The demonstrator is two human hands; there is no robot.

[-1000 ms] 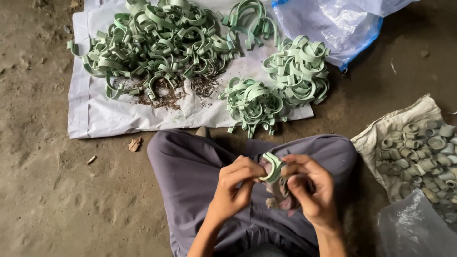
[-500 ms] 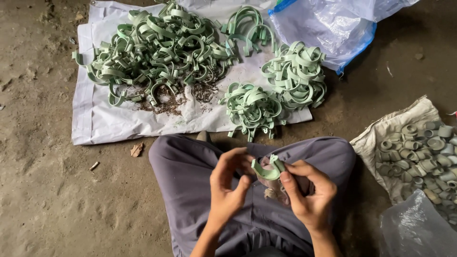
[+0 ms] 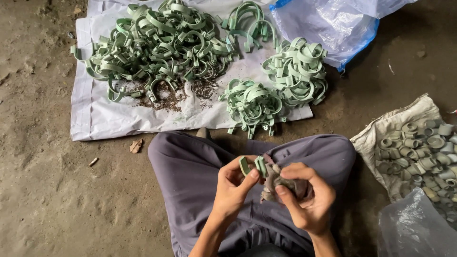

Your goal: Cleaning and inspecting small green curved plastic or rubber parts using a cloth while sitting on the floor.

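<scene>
The left hand [image 3: 232, 186] now pinches the pale green clamp [image 3: 252, 165] between thumb and fingers, its grip closed on the piece, where half a second ago that hand was open and the clamp sat with the right. The clamp stands over the lap in grey trousers [image 3: 190, 166], above the near edge of the white sheet [image 3: 95, 119] on the floor. The right hand [image 3: 304, 195] has let go of it and now clenches a grubby rag [image 3: 278, 178] against its side, so the piece seems mid-wipe.

Head view, steeply downward, close
</scene>
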